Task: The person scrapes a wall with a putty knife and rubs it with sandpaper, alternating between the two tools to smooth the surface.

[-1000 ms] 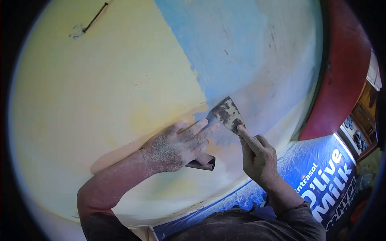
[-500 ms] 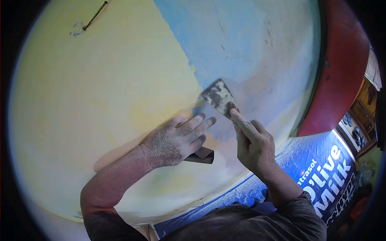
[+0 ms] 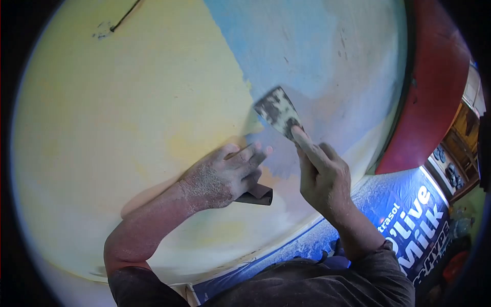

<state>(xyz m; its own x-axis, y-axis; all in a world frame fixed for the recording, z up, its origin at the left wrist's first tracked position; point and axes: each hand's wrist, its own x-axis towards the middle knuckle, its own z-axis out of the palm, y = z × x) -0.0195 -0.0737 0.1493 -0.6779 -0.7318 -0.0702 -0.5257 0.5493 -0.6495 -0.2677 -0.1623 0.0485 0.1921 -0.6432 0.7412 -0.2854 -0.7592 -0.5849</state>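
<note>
My right hand grips a putty knife, its forefinger laid along the blade. The blade is stained with dark and pale patches and lies close to the wall, near the jagged line where yellow paint meets blue. My left hand, coated in pale dust, is at the wall just left of the knife, its fingers reaching toward the blade. Under its palm and thumb it holds a folded piece of dark sandpaper, whose end sticks out on the right. Most of that piece is hidden by the hand.
A nail juts from the wall at upper left. A red curved panel borders the wall on the right. Below lies a blue printed banner strewn with pale dust. Shoes sit by a wooden frame at far right.
The putty knife has shifted slightly up and left along the wall. My left hand stays nearly in place, with its fingers slightly changed. The view has tilted a little.
</note>
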